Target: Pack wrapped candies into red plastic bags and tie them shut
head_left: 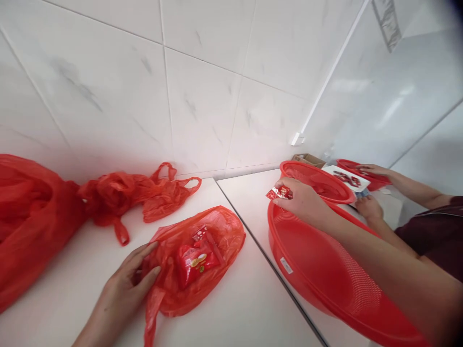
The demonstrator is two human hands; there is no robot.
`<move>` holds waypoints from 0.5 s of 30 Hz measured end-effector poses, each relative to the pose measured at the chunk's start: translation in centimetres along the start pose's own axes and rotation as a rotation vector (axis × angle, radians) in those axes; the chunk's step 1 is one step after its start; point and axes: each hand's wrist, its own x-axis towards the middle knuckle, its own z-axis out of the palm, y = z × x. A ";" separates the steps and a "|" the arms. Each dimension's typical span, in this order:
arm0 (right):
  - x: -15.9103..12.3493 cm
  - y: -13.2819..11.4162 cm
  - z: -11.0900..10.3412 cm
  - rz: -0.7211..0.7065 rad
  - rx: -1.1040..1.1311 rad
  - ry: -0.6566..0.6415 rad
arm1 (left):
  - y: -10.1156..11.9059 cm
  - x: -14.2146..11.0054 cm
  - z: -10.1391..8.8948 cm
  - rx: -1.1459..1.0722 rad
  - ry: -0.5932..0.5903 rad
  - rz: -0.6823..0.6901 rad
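My left hand (pixel 126 284) grips the near-left edge of a thin red plastic bag (pixel 220 226), its fingers behind the plastic and the thumb in front. The bag lies wide-mouthed on the white table. Inside it rest a shiny red packet (pixel 198 262) with a gold print and a smaller red packet with white dots (pixel 199 233). At the right, my right hand (pixel 298 197) pinches a small red-and-white printed packet (pixel 279 193) over the rim of a large red plastic basket (pixel 311 250). The part of that basket under my forearm is hidden.
Crumpled red bags (pixel 123 193) and a bulky red bag (pixel 32 231) lie at the left. Behind the large basket stand another red basket (pixel 307 171), a cardboard box (pixel 309 159) and a white tray (pixel 361 182) of red packets. A co-worker's hands (pixel 369 208) are beside the tray.
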 end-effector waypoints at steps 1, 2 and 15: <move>0.0 -1.8 0.2 -0.067 0.047 -0.010 | 0.4 -0.1 -0.2 0.000 -0.031 -0.004; 0.0 -3.5 0.6 -0.134 0.089 -0.046 | 0.7 -0.2 -0.3 0.002 -0.055 -0.008; 0.3 -11.2 5.4 -0.335 0.216 -0.384 | 2.8 -0.6 -1.4 -0.025 -0.083 -0.027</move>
